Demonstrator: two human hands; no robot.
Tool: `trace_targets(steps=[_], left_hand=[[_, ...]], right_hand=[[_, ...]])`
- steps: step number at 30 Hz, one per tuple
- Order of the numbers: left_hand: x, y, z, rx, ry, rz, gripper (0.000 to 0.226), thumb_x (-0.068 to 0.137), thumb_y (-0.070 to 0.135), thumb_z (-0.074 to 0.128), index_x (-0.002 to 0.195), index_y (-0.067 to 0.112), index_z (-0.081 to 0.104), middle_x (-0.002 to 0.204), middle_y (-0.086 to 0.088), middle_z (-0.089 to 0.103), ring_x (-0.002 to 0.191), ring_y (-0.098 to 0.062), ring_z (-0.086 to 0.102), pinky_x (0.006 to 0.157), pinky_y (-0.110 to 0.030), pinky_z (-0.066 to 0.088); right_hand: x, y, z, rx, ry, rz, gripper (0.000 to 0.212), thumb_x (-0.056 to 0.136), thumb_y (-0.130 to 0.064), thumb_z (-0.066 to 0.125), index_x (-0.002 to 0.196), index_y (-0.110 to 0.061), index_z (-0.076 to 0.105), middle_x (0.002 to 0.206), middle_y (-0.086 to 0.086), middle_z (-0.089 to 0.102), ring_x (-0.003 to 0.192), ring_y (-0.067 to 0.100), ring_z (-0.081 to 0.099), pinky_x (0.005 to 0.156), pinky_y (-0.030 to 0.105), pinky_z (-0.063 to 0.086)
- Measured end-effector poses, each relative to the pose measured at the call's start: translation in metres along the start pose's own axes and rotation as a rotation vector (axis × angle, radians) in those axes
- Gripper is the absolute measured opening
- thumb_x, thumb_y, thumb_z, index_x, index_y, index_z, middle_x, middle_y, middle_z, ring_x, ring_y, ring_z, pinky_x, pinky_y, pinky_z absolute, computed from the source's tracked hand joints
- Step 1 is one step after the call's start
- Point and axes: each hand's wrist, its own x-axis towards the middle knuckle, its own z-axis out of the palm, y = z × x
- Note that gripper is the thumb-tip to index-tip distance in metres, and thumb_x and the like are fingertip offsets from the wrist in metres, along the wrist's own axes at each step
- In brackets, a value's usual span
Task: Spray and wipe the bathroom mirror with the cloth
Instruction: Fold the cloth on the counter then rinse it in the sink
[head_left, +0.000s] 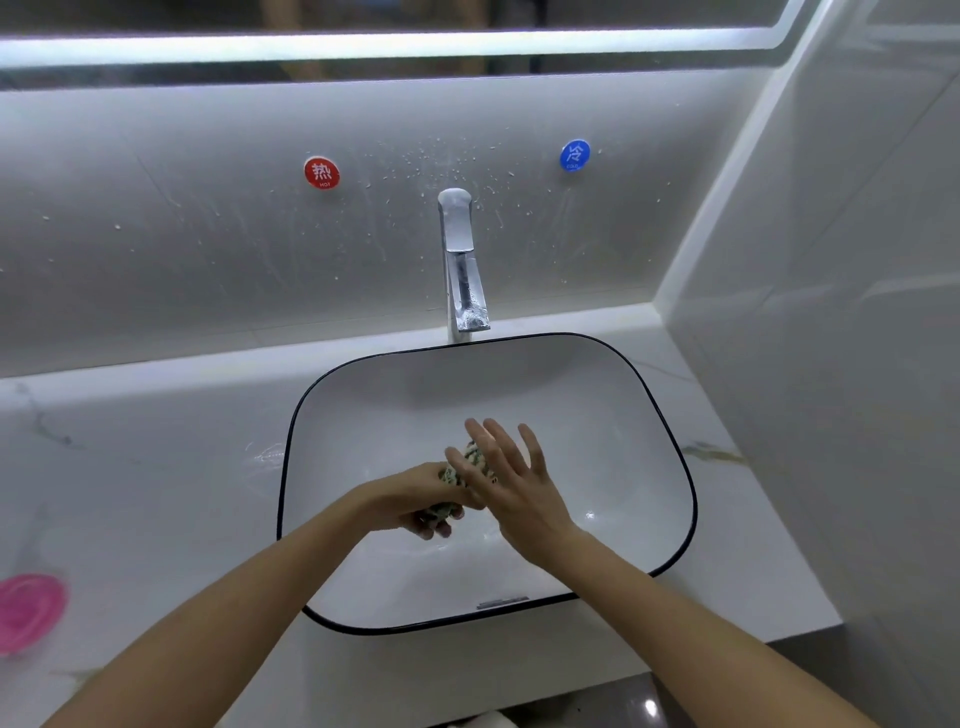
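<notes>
- White marble counter (156, 467), with one basin (675, 467), one tap (460, 260), one pink dish (28, 610) at left edge
- Two round stickers on wall: one red (322, 172), one blue (574, 155)
- One patterned cloth (470, 467), bunched over the basin, between both hands
- Left hand (415, 501) curled around cloth
- Right hand (511, 475) flat, fingers spread, pressing on cloth

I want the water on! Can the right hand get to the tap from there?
Probably yes. The right hand is open, fingers straight against the cloth that the left hand grips over the sink. Nothing lies between it and the tap, which stands just behind the basin.
</notes>
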Motion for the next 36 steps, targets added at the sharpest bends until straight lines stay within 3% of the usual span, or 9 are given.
trace_targets(steps=[6,12,17,21,25,27,29,31,36], left_hand=[[-0.014,0.008,0.005,-0.229,-0.306,0.014,0.017,0.087,0.015,0.056,0.104,0.011,0.054,0.085,-0.001,0.061,0.065,-0.01,0.057,0.057,-0.02,0.047],[-0.014,0.013,0.02,-0.053,-0.28,-0.037,0.012,0.09,0.012,0.057,0.079,0.015,0.051,0.066,0.003,0.052,0.05,-0.008,0.043,0.043,-0.017,0.031],[0.002,0.021,0.036,0.37,0.114,0.063,0.02,0.085,0.013,0.058,0.068,0.011,0.047,0.058,-0.001,0.046,0.045,-0.011,0.04,0.043,-0.02,0.034],[0.015,0.014,0.038,0.828,0.453,0.168,0.011,0.087,0.015,0.053,0.081,0.009,0.059,0.067,-0.001,0.056,0.067,-0.018,0.056,0.066,-0.029,0.049],[0.016,0.006,0.029,1.093,0.53,0.213,0.02,0.092,0.018,0.043,0.104,0.009,0.056,0.095,-0.008,0.066,0.083,-0.026,0.061,0.068,-0.03,0.045],[0.017,0.003,0.024,1.25,0.588,0.365,0.014,0.088,0.015,0.051,0.097,0.005,0.055,0.085,-0.009,0.067,0.066,-0.024,0.057,0.054,-0.027,0.036],[0.02,-0.001,0.02,1.374,0.617,0.583,0.024,0.059,0.005,0.077,0.069,0.007,0.054,0.046,-0.003,0.052,0.038,-0.016,0.03,0.036,-0.019,0.014],[0.023,-0.005,0.015,1.42,0.626,0.642,0.04,0.034,-0.004,0.079,0.052,0.011,0.047,0.034,0.004,0.025,0.032,-0.012,0.012,0.038,-0.012,0.005],[0.022,-0.009,0.013,1.576,0.487,0.758,0.034,0.045,0.0,0.083,0.056,0.009,0.053,0.037,0.001,0.04,0.026,-0.012,0.028,0.032,-0.012,0.02]], right_hand=[[-0.01,0.016,0.004,-0.224,0.302,-0.15,0.061,0.079,-0.027,0.065,0.134,-0.023,0.038,0.141,0.009,0.036,0.131,0.03,0.037,0.106,0.056,0.025],[0.002,0.018,-0.003,-0.094,0.54,-0.214,0.013,0.081,-0.01,0.063,0.088,-0.015,0.053,0.083,0.004,0.062,0.081,0.023,0.062,0.085,0.044,0.051],[0.015,0.019,-0.012,-0.111,0.231,-0.143,0.031,0.084,0.0,0.04,0.061,-0.014,0.054,0.052,0.002,0.047,0.046,0.018,0.04,0.046,0.025,0.028],[0.026,0.002,-0.018,-0.05,-0.22,0.052,0.018,0.046,-0.001,0.06,0.047,-0.016,0.05,0.038,-0.002,0.043,0.031,0.013,0.029,0.043,0.017,0.015],[0.027,-0.009,-0.019,0.163,-0.449,0.267,0.017,0.08,0.002,0.055,0.092,-0.007,0.063,0.085,0.007,0.066,0.072,0.023,0.062,0.057,0.026,0.034],[0.029,-0.012,-0.022,0.28,-0.503,0.404,0.024,0.083,0.002,0.048,0.1,-0.007,0.062,0.096,0.008,0.066,0.084,0.026,0.062,0.062,0.027,0.037],[0.029,-0.015,-0.027,0.397,-0.488,0.524,0.024,0.083,0.001,0.048,0.102,-0.008,0.06,0.098,0.008,0.065,0.079,0.024,0.058,0.062,0.027,0.038],[0.027,-0.018,-0.03,0.57,-0.533,0.66,0.022,0.084,0.0,0.048,0.101,-0.009,0.058,0.093,0.008,0.064,0.072,0.021,0.051,0.058,0.027,0.038],[0.021,-0.024,-0.036,1.06,-0.705,0.964,0.014,0.082,0.0,0.05,0.073,-0.01,0.044,0.06,0.003,0.044,0.048,0.014,0.038,0.041,0.019,0.03]])
